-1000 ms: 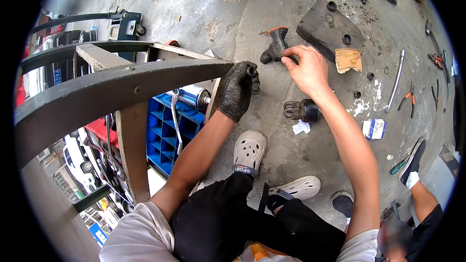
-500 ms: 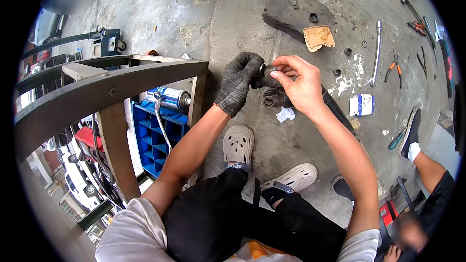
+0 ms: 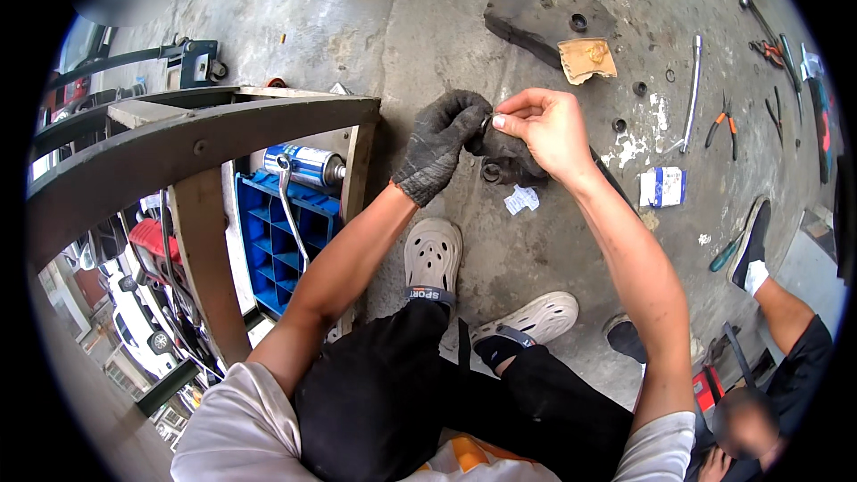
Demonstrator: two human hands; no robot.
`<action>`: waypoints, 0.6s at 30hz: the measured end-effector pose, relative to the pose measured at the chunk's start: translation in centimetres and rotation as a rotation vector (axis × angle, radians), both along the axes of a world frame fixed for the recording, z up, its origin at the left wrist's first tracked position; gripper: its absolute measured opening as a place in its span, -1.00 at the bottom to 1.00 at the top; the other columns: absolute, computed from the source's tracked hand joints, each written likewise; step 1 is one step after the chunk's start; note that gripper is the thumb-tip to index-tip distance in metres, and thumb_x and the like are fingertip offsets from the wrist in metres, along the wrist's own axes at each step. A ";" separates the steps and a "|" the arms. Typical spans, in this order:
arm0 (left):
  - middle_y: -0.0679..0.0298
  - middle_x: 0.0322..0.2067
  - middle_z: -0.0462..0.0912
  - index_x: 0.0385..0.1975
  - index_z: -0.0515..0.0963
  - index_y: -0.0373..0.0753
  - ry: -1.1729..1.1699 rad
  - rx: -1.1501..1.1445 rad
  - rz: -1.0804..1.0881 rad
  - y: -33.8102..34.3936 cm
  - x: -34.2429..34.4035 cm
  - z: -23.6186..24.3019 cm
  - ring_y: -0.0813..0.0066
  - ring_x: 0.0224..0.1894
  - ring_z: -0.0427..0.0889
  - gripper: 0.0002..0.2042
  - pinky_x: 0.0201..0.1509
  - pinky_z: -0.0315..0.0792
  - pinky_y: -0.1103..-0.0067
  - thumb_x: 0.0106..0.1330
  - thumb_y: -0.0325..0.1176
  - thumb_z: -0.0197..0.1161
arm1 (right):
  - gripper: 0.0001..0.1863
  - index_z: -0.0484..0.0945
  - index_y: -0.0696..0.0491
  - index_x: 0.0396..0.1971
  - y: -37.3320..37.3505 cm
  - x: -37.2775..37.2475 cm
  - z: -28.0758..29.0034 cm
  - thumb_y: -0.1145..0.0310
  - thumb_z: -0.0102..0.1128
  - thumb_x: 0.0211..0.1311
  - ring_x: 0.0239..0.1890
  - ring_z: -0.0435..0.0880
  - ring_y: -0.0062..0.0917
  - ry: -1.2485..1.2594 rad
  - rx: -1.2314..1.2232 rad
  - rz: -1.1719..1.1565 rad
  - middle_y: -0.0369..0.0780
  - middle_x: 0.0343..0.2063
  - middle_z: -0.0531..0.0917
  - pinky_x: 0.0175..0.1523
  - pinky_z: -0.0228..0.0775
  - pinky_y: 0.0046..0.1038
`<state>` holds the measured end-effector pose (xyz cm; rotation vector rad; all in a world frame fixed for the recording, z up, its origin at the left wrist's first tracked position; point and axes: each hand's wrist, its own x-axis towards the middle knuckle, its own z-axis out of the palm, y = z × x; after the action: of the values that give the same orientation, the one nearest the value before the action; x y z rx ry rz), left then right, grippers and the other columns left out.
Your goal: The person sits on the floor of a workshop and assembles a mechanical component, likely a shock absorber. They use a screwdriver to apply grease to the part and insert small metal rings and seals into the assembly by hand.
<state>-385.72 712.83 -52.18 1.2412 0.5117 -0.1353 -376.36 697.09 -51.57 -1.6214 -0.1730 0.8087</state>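
Close work here: the gloved left hand (image 3: 439,150) clamps a small dark round part (image 3: 485,123), and the bare right hand (image 3: 552,138) meets it, thumb and fingertips at its edge, grip unclear. Just below, a dark metal piece (image 3: 511,170) sits on the floor (image 3: 437,31), white paper (image 3: 521,200) beside it; orange-handled pliers (image 3: 715,131) lie well right.

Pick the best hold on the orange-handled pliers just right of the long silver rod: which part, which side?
Probably both handles of the pliers, gathered together from above, with the right hand coming in from the near side. The pliers lie flat, handles splayed toward the wearer, jaws pointing away. The silver rod lies close on the left.
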 end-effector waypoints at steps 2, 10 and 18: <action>0.34 -0.39 0.58 -0.15 0.54 -0.28 -0.007 -0.032 0.012 -0.2 0.0 -0.1 0.63 -0.41 0.52 -0.80 -0.34 0.44 0.67 0.41 -0.27 0.19 | -0.87 0.68 0.25 -0.40 -0.1 0.3 0.0 0.60 0.39 -0.03 -0.42 0.67 -0.59 0.129 0.002 -0.019 -0.16 -0.48 0.72 -0.26 0.49 -0.57; 0.32 -0.29 0.58 -0.10 0.52 -0.27 -0.022 -0.256 0.101 -0.5 1.6 0.5 0.56 -0.31 0.52 -0.77 -0.23 0.45 0.61 0.38 -0.28 0.23 | -0.83 0.64 0.28 -0.36 -1.1 -0.1 1.0 0.65 0.35 -0.02 -0.38 0.65 -0.59 0.387 -0.079 0.195 -0.17 -0.45 0.70 -0.21 0.50 -0.59; 0.37 -0.37 0.56 -0.11 0.53 -0.27 0.096 -0.103 0.045 0.0 0.9 -1.0 0.62 -0.43 0.49 -0.80 -0.37 0.42 0.66 0.41 -0.29 0.18 | -0.86 0.67 0.25 -0.36 -0.9 0.3 1.6 0.58 0.39 0.03 -0.36 0.67 -0.64 0.065 0.073 -0.081 -0.20 -0.43 0.72 -0.21 0.51 -0.59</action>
<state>-384.87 712.81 -53.14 1.1255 0.6084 -0.1818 -376.10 696.18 -49.97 -1.5218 -0.0892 0.7836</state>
